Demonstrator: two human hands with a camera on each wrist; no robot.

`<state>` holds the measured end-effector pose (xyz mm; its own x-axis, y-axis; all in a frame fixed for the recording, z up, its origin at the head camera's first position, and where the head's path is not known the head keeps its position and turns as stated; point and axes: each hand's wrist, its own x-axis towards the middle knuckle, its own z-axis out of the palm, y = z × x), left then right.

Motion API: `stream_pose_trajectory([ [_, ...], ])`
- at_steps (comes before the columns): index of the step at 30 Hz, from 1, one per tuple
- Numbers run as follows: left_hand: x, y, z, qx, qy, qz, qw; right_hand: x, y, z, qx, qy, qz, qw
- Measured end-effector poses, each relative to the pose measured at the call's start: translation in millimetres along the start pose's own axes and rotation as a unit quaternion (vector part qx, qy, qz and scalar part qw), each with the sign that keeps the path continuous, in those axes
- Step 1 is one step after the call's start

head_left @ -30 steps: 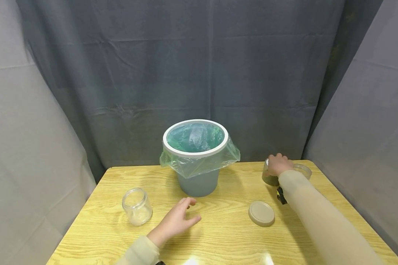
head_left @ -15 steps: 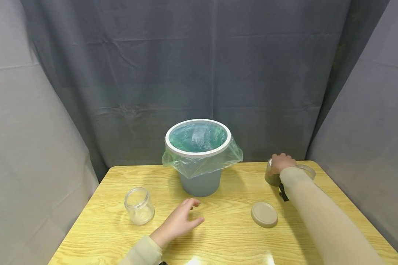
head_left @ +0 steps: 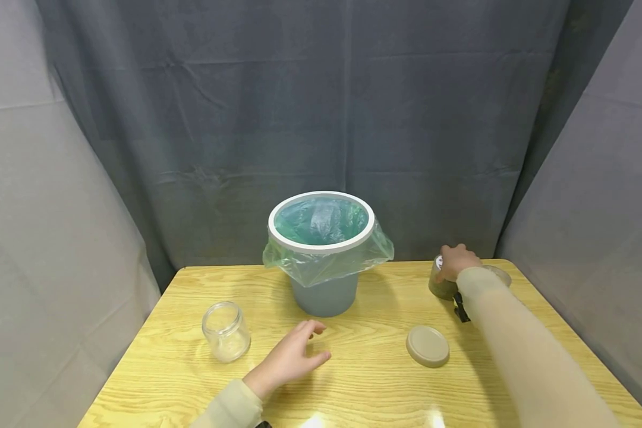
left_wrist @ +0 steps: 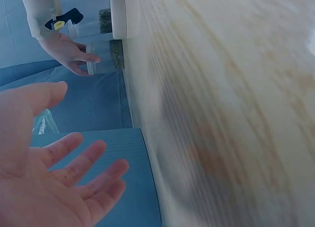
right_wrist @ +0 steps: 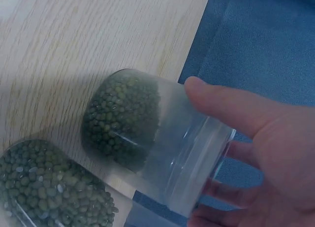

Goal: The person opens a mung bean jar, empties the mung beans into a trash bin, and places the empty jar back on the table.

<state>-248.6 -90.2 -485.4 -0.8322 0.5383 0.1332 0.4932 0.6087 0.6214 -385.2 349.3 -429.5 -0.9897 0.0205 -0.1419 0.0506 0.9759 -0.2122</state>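
Your right hand (head_left: 457, 263): fingers gripping a green-bean jar (right_wrist: 123, 121); second jar (right_wrist: 49, 187) beside it. Your left hand (head_left: 289, 359): fingers loosely spread near the bin (head_left: 323, 295).

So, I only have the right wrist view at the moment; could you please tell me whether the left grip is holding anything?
Observer: No, the left grip holds nothing.
Operator: Thank you; would there be a lid anywhere near the two bean jars I can see?
Observer: Yes, the head view shows a round beige lid lying flat on the table, nearer the person than those jars.
Operator: Lovely; and may I ask what stands on the table's left side?
Observer: An open clear jar, apparently empty, stands there.
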Motion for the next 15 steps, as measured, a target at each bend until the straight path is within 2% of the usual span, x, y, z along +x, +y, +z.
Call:
stream_pose_trajectory([
  [3, 0.0, 0.1, -0.3, -0.002, 0.007, 0.003, 1.0000, -0.6, 1, -1, 0.004, 0.006, -0.008, 0.9999],
  [8, 1.0, 0.8, -3.7, -0.021, 0.044, 0.008, 0.9988, -2.1, -2, -6, 0.020, 0.034, -0.030, 0.9988],
  [15, 6.2, 9.9, -18.0, -0.071, 0.095, 0.021, 0.9927, -13.7, -16, -20, 0.036, 0.076, -0.061, 0.9946],
])
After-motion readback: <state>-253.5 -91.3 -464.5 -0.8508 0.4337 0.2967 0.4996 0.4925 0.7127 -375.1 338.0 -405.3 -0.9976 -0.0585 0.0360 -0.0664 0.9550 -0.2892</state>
